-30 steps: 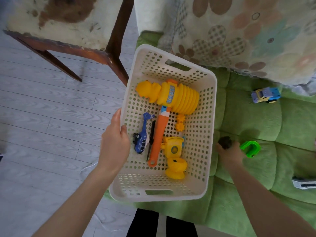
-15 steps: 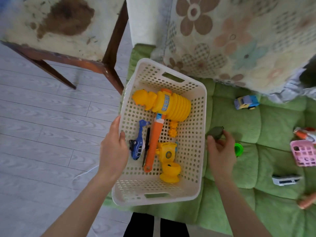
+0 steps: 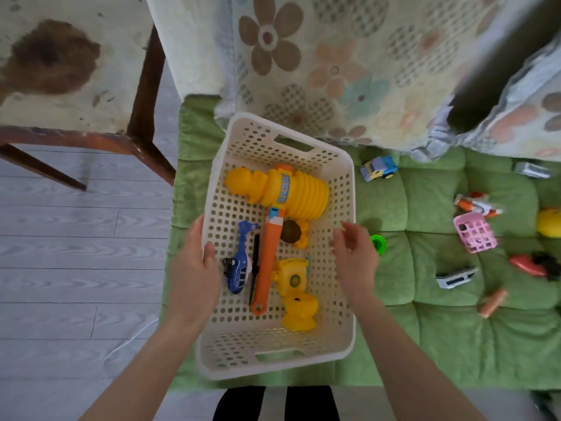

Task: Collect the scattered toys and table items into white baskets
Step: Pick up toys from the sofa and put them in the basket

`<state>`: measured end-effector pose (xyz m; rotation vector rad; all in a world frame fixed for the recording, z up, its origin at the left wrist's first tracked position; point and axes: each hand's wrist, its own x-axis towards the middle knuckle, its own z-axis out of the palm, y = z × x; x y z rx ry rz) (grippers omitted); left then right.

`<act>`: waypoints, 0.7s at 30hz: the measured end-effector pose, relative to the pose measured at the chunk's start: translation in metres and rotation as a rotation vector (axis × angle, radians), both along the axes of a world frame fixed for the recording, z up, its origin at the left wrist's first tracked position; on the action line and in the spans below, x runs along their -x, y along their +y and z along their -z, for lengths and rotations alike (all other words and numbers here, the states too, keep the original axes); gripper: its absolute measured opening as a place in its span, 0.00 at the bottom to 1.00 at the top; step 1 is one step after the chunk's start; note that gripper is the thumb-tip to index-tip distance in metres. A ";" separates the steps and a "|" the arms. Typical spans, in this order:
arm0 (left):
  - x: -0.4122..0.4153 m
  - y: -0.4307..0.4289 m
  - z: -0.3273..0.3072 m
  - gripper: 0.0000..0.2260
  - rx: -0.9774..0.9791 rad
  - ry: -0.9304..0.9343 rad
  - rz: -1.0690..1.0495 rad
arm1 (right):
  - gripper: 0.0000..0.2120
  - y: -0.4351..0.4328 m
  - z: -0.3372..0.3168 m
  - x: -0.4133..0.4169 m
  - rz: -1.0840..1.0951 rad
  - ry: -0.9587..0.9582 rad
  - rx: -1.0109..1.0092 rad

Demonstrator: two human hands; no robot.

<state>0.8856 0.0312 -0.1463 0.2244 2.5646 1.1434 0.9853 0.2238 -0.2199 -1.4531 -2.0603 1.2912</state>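
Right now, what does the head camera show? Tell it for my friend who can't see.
A left hand grips the rim of a white basket over a green cushion; the empty right hand hovers at its other side. Inside lie a yellow hammer, a blue helicopter and a round brown toy. A toy car sits on the cushion.

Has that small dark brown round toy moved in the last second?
Yes. The brown round toy went left from beside the green ring, over the right wall of the white perforated basket, and lies inside.

White basket point(image 3: 243, 341) — brown ball point(image 3: 290, 231) inside.
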 end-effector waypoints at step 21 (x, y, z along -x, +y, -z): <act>-0.026 0.076 0.027 0.19 0.170 -0.002 -0.132 | 0.05 0.144 0.098 -0.060 0.077 -0.444 0.194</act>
